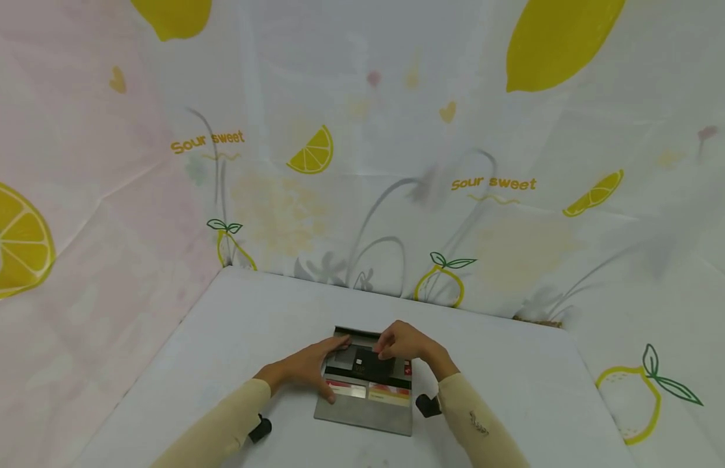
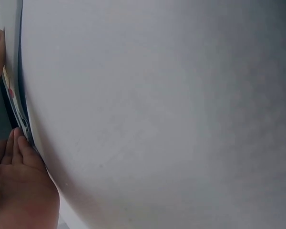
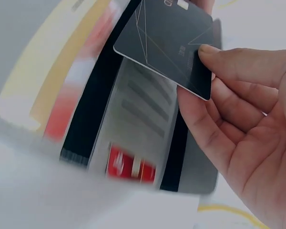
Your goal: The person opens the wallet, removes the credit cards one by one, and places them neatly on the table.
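A flat grey card holder (image 1: 362, 416) with black bands lies on the white table. Between thumb and fingers, my right hand (image 1: 404, 342) pinches a black card (image 1: 368, 365) marked VIP, tilted over the holder's upper pocket. The right wrist view shows the thumb on the card's top face and the fingers under its edge (image 3: 174, 55). My left hand (image 1: 308, 363) spreads along the holder's left side, fingers near the top band and thumb by the lower cards. In the left wrist view, this hand (image 2: 21, 191) is at the holder's edge.
Red-and-white (image 1: 346, 389) and yellow (image 1: 388, 394) cards sit in the lower row. A red card (image 3: 131, 164) shows at one end of the upper pocket. Dark wrist devices (image 1: 428, 405) hang by both sleeves. Lemon-printed cloth (image 1: 397, 156) stands behind the table.
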Available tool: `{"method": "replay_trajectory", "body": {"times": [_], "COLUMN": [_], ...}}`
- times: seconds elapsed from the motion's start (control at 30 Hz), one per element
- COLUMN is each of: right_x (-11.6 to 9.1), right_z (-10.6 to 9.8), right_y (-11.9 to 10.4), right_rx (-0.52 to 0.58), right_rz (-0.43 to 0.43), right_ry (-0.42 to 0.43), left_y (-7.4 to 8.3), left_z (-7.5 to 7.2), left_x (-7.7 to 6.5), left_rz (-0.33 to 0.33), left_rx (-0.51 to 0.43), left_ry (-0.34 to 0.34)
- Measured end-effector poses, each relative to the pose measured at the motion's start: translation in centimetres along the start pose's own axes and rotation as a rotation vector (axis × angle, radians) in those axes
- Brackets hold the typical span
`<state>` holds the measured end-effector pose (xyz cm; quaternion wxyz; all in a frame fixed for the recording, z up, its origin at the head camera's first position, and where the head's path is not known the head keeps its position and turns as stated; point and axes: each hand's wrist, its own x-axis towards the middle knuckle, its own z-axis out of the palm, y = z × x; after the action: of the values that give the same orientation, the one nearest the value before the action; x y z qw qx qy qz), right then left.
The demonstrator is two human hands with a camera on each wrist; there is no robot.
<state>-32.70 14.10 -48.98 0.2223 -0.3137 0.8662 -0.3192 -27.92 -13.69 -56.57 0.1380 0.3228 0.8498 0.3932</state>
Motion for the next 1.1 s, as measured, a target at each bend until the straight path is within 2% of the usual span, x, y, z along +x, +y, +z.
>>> {"method": "replay_trajectory", "body": {"times": [0.27, 0.53, 0.83, 1.1], "right_x": [-2.6, -5.4, -8.3, -9.8], "right_z": [-1.8, -3.7, -4.6, -5.3], "right_y": [2.5, 4.6, 6.4, 8.6], "right_rx": [0.072, 0.107, 0.148, 0.152], "right_rz": [0.011, 0.077, 0.113, 0.177], "right_ry": [0.011, 0.017, 0.023, 0.043], "left_y": [0.2, 0.4, 0.4, 0.3], "left_z": [0.0, -0.1, -0.1, 0.0], "left_x": [-0.1, -0.1, 0.1, 0.1], "left_rz": [0.02, 0.022, 0.02, 0.013], "left_rx": [-0.032, -0.037, -0.034, -0.026], "left_ry": [-0.003, -0.012, -0.014, -0.012]}}
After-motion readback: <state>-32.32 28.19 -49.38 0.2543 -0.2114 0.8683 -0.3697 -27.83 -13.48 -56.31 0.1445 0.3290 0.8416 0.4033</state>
